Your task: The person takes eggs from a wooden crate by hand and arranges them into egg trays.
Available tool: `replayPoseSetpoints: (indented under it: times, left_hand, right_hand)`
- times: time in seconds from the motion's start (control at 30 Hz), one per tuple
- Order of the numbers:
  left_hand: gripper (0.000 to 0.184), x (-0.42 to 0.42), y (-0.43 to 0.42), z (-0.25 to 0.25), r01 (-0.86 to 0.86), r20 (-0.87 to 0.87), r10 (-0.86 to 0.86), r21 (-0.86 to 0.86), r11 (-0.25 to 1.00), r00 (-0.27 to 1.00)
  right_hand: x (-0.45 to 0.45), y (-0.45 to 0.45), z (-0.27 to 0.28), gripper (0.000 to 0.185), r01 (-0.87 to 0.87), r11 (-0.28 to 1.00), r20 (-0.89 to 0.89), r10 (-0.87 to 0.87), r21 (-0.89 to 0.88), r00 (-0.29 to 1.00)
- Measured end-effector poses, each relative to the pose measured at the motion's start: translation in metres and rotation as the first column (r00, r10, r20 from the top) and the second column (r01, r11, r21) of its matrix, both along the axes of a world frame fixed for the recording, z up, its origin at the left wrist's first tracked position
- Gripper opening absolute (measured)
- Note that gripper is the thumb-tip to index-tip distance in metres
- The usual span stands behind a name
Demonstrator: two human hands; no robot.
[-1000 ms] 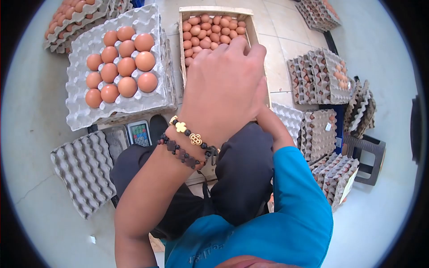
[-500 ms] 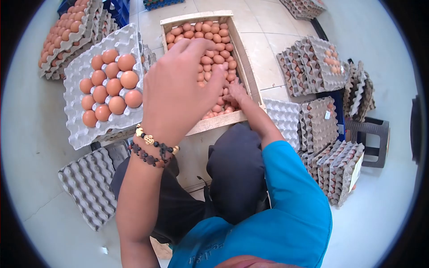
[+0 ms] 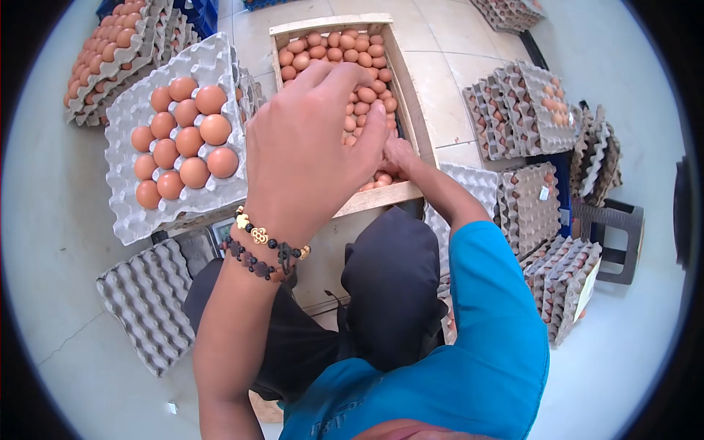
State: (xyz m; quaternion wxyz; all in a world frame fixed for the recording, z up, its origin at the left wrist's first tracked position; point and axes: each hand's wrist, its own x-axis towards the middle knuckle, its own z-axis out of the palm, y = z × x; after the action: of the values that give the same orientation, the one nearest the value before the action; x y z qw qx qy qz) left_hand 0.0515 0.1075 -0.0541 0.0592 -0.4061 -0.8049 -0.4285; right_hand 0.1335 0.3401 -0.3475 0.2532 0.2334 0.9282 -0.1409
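Note:
My left hand (image 3: 312,136), with beaded bracelets at the wrist, is raised over a wooden crate (image 3: 378,196) of brown eggs (image 3: 345,45). Its thumb and index finger are apart in a curved shape, and I see nothing between them. Inside the crate, by its right wall, my right hand (image 3: 397,155) reaches down among the eggs. Its fingertips are mostly hidden, so whether it grips an egg does not show. To the left of the crate, a grey egg tray (image 3: 125,165) on top of a stack carries several brown eggs (image 3: 188,141) in its middle cups.
A bare egg tray (image 3: 147,304) lies on the floor at lower left. Stacked trays of eggs (image 3: 110,55) stand at upper left. More tray stacks (image 3: 521,110) line the right side, near a dark grey plastic stool (image 3: 620,242). My knees are against the crate's near side.
My right hand has shifted toward the crate's right wall and slightly nearer me. My left hand stays raised over the crate in the same curved shape. The view has moved slightly.

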Motion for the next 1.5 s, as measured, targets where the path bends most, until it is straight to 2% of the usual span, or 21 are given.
replayPoseSetpoints:
  times: [0.1, 0.17, 0.23, 0.27, 0.37, 0.4, 0.5, 0.6, 0.7, 0.77, 0.8, 0.9, 0.93, 1.03, 1.07, 1.13, 1.23, 1.3, 1.43, 1.5]
  left_hand:
    - [0.022, -0.001, 0.002, -0.001, 0.003, -0.008, -0.002, 0.004, 1.0, 1.0]
    - [0.021, 0.0, 0.002, -0.001, -0.002, -0.005, 0.002, 0.0, 1.0, 1.0]
    - [0.021, -0.001, 0.004, 0.0, -0.002, 0.003, 0.002, -0.014, 1.0, 1.0]
    - [0.021, -0.001, 0.004, 0.0, -0.001, 0.018, 0.001, -0.003, 1.0, 1.0]
    - [0.02, -0.003, 0.006, -0.002, 0.012, 0.061, -0.014, 0.028, 1.0, 0.998]
    - [0.02, -0.004, 0.006, -0.002, 0.019, 0.079, -0.021, 0.031, 0.999, 0.997]
    - [0.023, -0.013, 0.005, -0.004, 0.067, 0.186, -0.068, 0.015, 0.998, 0.98]
    - [0.028, -0.012, 0.008, -0.01, 0.181, 0.31, -0.173, 0.003, 0.984, 0.935]
    - [0.04, -0.003, 0.015, -0.007, 0.375, 0.312, -0.366, 0.033, 0.926, 0.876]
    - [0.043, 0.006, 0.02, -0.005, 0.478, 0.282, -0.469, 0.041, 0.877, 0.837]
    - [0.051, 0.01, 0.018, 0.002, 0.535, 0.294, -0.512, 0.003, 0.845, 0.807]
    - [0.057, 0.025, 0.02, 0.004, 0.647, 0.313, -0.648, 0.122, 0.753, 0.695]
    - [0.058, 0.029, 0.017, 0.006, 0.663, 0.313, -0.659, 0.109, 0.74, 0.684]
    - [0.058, 0.042, 0.01, 0.011, 0.663, 0.431, -0.662, 0.175, 0.728, 0.613]
    - [0.055, 0.044, 0.008, 0.01, 0.679, 0.416, -0.679, 0.175, 0.713, 0.605]
    - [0.052, 0.05, 0.007, 0.014, 0.67, 0.589, -0.588, 0.102, 0.735, 0.555]
    - [0.044, 0.056, 0.004, 0.014, 0.644, 0.78, -0.481, 0.135, 0.753, 0.399]
    - [0.043, 0.055, 0.009, -0.001, 0.611, 0.724, -0.594, 0.303, 0.731, 0.351]
    - [0.047, 0.056, 0.009, -0.008, 0.561, 0.79, -0.604, 0.453, 0.693, 0.108]
    - [0.047, 0.059, 0.009, -0.002, 0.5, 0.675, -0.737, 0.651, 0.571, -0.038]
  right_hand:
    - [-0.002, 0.004, 0.002, 0.048, 0.021, 0.995, -0.017, -0.023, -0.097, 1.0]
    - [0.003, 0.012, 0.011, 0.047, 0.089, 0.948, -0.073, -0.117, -0.304, 0.99]
    - [-0.003, 0.024, 0.002, 0.047, 0.228, 0.745, -0.112, -0.376, -0.627, 0.92]
    - [-0.01, 0.028, -0.041, 0.038, 0.25, 0.701, -0.284, -0.551, -0.668, 0.785]
    - [-0.01, 0.054, -0.045, 0.033, 0.233, 0.201, 0.031, -0.691, -0.951, 0.722]
    - [-0.009, 0.046, -0.018, 0.036, 0.207, -0.031, 0.164, -0.73, -0.978, 0.664]
    - [0.011, 0.018, 0.07, 0.044, -0.071, -0.45, 0.311, -0.713, -0.89, 0.628]
    - [0.025, -0.005, 0.126, 0.048, -0.368, -0.589, 0.137, -0.64, -0.72, 0.756]
    - [0.038, -0.033, 0.171, 0.052, -0.451, -0.607, 0.031, -0.617, -0.655, 0.786]
    - [0.045, -0.053, 0.192, 0.058, -0.487, -0.571, -0.018, -0.637, -0.661, 0.771]
    - [0.05, -0.061, 0.201, 0.058, -0.491, -0.557, -0.027, -0.643, -0.67, 0.766]
    - [0.06, -0.08, 0.22, 0.059, -0.506, -0.539, -0.079, -0.628, -0.673, 0.774]
    - [0.064, -0.086, 0.224, 0.059, -0.51, -0.538, -0.096, -0.619, -0.671, 0.78]
    - [0.076, -0.108, 0.238, 0.059, -0.408, -0.544, 0.135, -0.704, -0.733, 0.697]
    - [0.08, -0.113, 0.246, 0.061, -0.398, -0.541, 0.136, -0.701, -0.741, 0.701]
    - [0.089, -0.122, 0.258, 0.062, -0.374, -0.529, 0.164, -0.716, -0.762, 0.679]
    - [0.101, -0.126, 0.264, 0.07, -0.346, -0.528, 0.187, -0.715, -0.775, 0.673]
    - [0.113, -0.13, 0.274, 0.071, -0.313, -0.544, 0.239, -0.718, -0.779, 0.654]
    - [0.13, -0.136, 0.273, 0.064, -0.354, -0.512, 0.218, -0.758, -0.783, 0.614]
    - [0.143, -0.141, 0.273, 0.057, -0.432, -0.54, 0.209, -0.766, -0.723, 0.607]
